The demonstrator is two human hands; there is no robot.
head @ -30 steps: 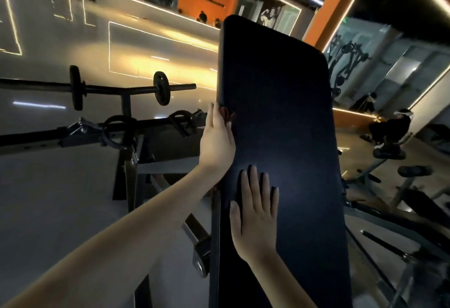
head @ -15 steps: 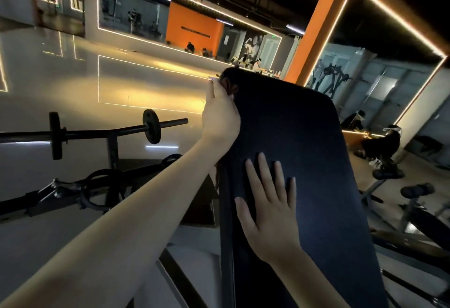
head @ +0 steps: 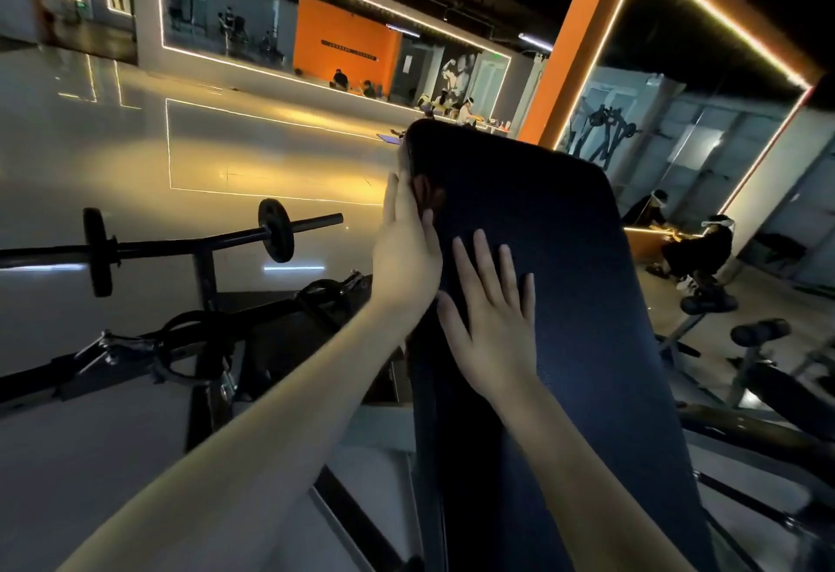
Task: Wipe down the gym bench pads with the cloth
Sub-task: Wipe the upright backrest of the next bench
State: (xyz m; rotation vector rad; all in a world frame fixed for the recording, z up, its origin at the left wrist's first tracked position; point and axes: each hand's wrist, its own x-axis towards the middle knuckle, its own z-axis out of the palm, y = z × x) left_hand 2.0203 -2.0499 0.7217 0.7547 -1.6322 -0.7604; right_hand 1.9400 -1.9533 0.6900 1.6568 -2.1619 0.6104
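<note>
1. The dark bench pad (head: 565, 277) rises steeply from the bottom of the view. Its rounded top edge stands against the far side of the gym.
2. The left grip (head: 406, 250) lies along the pad's left edge, near the top. Its fingers are straight and pressed together, and they press a reddish-brown cloth (head: 427, 194) against that edge. Only a small fold of the cloth shows beside the fingers.
3. The right grip (head: 492, 318) rests flat on the pad's face, just below and to the right of the left grip. Its fingers are spread and hold nothing.
4. Above and to the right of both grips, the pad's face runs bare to its top and right edges.
5. To the left of the pad, a barbell (head: 203, 246) with small plates sits on a rack close to the pad's left edge. Beyond it the glossy floor (head: 226, 151) lies open.
6. To the right of the pad stands a machine with roller pads (head: 759, 332), and a seated person (head: 696, 250) is farther back.
7. Beyond the pad's top, an orange wall (head: 348, 51) bears a dark strip of writing that is too small to read.
</note>
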